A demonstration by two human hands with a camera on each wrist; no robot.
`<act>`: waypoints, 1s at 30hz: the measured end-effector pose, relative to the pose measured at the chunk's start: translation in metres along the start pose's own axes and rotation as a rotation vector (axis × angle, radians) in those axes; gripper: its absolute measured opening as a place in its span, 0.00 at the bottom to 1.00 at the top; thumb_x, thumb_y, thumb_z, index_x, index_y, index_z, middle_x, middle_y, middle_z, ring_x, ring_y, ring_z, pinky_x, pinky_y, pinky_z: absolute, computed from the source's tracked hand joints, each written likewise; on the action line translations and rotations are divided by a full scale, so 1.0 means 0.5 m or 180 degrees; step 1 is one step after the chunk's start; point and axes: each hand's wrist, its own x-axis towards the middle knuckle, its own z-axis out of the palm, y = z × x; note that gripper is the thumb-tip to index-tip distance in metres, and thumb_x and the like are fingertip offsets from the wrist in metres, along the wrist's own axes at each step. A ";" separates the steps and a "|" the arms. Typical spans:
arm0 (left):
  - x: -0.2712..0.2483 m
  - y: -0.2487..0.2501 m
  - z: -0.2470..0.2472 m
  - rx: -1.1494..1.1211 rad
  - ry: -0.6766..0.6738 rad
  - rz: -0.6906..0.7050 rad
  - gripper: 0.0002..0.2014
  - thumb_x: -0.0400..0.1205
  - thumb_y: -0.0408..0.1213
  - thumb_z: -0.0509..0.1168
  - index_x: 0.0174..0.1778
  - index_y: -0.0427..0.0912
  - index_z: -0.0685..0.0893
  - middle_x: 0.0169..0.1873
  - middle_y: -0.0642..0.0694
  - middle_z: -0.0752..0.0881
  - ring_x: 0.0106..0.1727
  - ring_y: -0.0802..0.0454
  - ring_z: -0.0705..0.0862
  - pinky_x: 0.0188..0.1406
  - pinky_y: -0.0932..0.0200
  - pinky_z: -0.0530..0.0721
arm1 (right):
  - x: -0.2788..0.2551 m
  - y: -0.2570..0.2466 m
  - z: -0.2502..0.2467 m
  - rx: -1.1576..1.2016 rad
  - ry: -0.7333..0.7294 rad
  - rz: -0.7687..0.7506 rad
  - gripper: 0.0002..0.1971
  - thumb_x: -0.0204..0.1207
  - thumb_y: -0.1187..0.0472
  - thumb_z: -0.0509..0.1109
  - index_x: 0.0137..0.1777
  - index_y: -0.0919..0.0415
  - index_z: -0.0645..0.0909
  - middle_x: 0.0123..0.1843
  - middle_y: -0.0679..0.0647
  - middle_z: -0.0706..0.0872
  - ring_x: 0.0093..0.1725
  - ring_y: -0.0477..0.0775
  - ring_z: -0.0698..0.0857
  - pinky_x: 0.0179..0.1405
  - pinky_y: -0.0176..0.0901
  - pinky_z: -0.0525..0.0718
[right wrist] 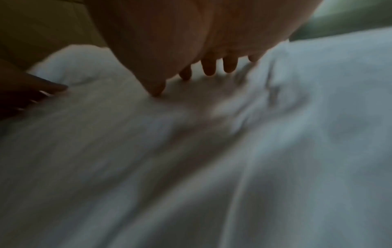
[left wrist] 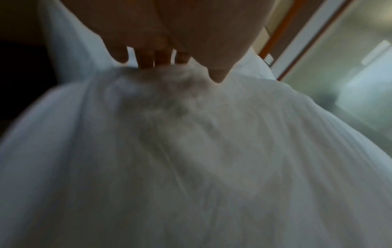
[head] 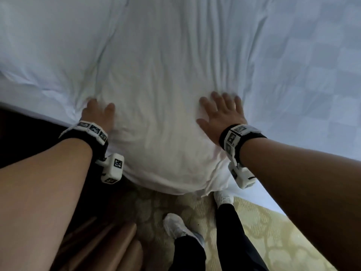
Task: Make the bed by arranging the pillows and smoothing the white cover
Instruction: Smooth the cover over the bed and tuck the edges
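Observation:
A plump white pillow [head: 156, 118] lies across the near edge of the bed and hangs a little over it. My left hand [head: 99, 112] presses on its left side with straight fingers, which dent the fabric [left wrist: 161, 80] in the left wrist view. My right hand [head: 220, 112] lies flat and spread on the pillow's right side, its fingertips [right wrist: 208, 70] touching the cloth. To the right stretches the white cover [head: 304, 75] with a faint checked weave. A second white pillow [head: 39, 55] lies at the left. Both wrist views are blurred.
Patterned yellow-green carpet [head: 263, 227] lies below the bed edge, with my white shoes [head: 175, 225] and dark trouser legs on it. A dark gap [head: 29, 126] sits left of the bed, with wooden furniture [head: 109, 247] beneath. A glass panel in an orange-trimmed frame [left wrist: 339, 58] stands beyond the bed.

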 end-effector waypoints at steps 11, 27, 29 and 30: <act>0.009 -0.050 0.025 -0.0383 -0.0044 0.0089 0.43 0.88 0.67 0.48 0.72 0.25 0.78 0.73 0.21 0.77 0.75 0.25 0.75 0.76 0.42 0.70 | -0.059 0.025 0.091 0.1376 0.0644 0.1402 0.43 0.75 0.33 0.63 0.86 0.41 0.49 0.86 0.49 0.57 0.84 0.56 0.58 0.82 0.56 0.57; -0.025 -0.082 0.013 0.0935 -0.0572 -0.0062 0.37 0.90 0.62 0.51 0.83 0.34 0.70 0.77 0.27 0.75 0.77 0.30 0.76 0.77 0.42 0.72 | -0.104 0.054 0.032 0.2029 -0.0698 0.2365 0.32 0.82 0.36 0.57 0.66 0.66 0.80 0.55 0.63 0.84 0.51 0.63 0.81 0.52 0.46 0.73; -0.027 -0.054 0.012 0.1229 -0.0222 0.0193 0.23 0.89 0.50 0.59 0.78 0.44 0.76 0.75 0.36 0.76 0.74 0.33 0.76 0.74 0.42 0.76 | -0.093 0.074 0.007 0.1747 -0.0416 0.2376 0.29 0.79 0.39 0.62 0.67 0.64 0.77 0.62 0.64 0.83 0.56 0.65 0.82 0.53 0.49 0.76; -0.026 -0.031 0.009 0.1332 0.0066 0.0201 0.22 0.87 0.47 0.62 0.76 0.46 0.77 0.76 0.37 0.73 0.75 0.31 0.73 0.74 0.39 0.75 | -0.084 0.076 -0.011 0.1644 -0.0048 0.2379 0.28 0.77 0.41 0.64 0.69 0.61 0.75 0.65 0.63 0.81 0.61 0.66 0.81 0.57 0.52 0.77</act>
